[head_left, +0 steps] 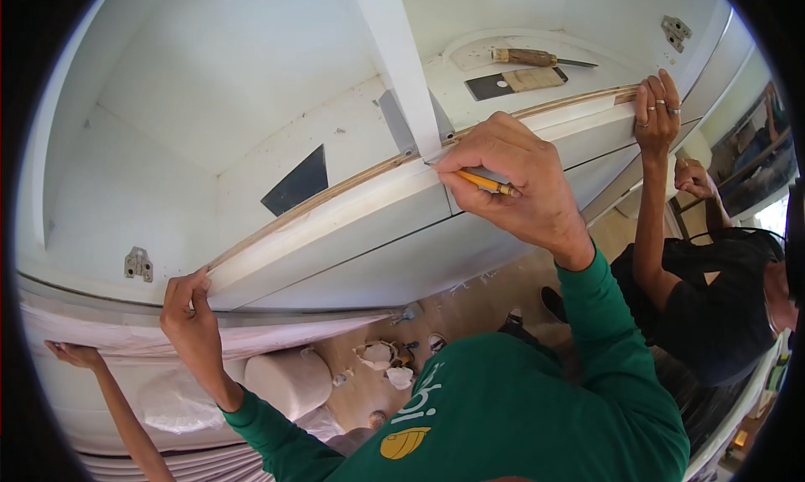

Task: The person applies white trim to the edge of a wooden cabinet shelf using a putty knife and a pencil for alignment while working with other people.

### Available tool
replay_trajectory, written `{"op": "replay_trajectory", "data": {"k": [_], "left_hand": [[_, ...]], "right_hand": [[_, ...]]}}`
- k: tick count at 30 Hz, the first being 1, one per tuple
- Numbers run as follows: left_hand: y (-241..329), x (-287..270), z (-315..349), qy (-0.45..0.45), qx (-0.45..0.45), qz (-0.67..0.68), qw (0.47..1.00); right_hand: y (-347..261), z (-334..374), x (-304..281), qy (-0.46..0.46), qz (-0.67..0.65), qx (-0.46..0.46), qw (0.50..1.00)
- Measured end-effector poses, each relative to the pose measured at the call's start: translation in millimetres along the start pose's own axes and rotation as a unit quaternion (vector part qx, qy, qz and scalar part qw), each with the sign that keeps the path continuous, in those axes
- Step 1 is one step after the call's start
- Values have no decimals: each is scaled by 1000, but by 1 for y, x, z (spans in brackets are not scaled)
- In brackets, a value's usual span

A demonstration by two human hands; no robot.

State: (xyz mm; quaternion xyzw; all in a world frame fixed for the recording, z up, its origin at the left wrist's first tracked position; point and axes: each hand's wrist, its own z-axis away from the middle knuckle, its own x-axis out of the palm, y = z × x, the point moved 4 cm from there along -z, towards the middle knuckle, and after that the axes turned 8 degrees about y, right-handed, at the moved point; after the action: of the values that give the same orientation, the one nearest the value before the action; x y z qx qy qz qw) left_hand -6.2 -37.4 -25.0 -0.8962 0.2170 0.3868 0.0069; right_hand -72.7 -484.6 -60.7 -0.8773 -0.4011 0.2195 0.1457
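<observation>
A yellow pencil (485, 183) is pinched in my right hand (520, 176), its tip against a long pale wooden strip (323, 220) beside the white upright divider (401, 59). The strip runs along the front edge of a white cabinet, and a layered plywood edge shows behind it. My left hand (191, 313) is closed on the strip's left end, thumb and fingers at its edge. At the strip's right end, a co-worker's ringed hand (657, 117) presses on it.
Inside the cabinet lie a wooden-handled chisel (532, 58), a flat scraper blade (518, 83) and a dark plate (298, 182). Metal hinges (138, 265) sit on the side walls. Another person's hand (75, 354) touches a wrapped panel at left. A white pouf (289, 380) stands on the floor.
</observation>
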Motion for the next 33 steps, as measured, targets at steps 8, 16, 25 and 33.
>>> {"op": "replay_trajectory", "data": {"k": [8,16,25,33], "left_hand": [[3,-2,-1,-2,-8,7,1000],[-1,0,-2,-3,-6,30,1000],[-1,1,-2,1,3,36,999],[1,-4,-3,-2,4,30,1000]], "right_hand": [[-1,-1,1,2,-1,5,1000],[-1,1,2,9,-8,15,1000],[-1,0,0,0,0,8,1000],[14,6,-41,108,-25,28,993]]}}
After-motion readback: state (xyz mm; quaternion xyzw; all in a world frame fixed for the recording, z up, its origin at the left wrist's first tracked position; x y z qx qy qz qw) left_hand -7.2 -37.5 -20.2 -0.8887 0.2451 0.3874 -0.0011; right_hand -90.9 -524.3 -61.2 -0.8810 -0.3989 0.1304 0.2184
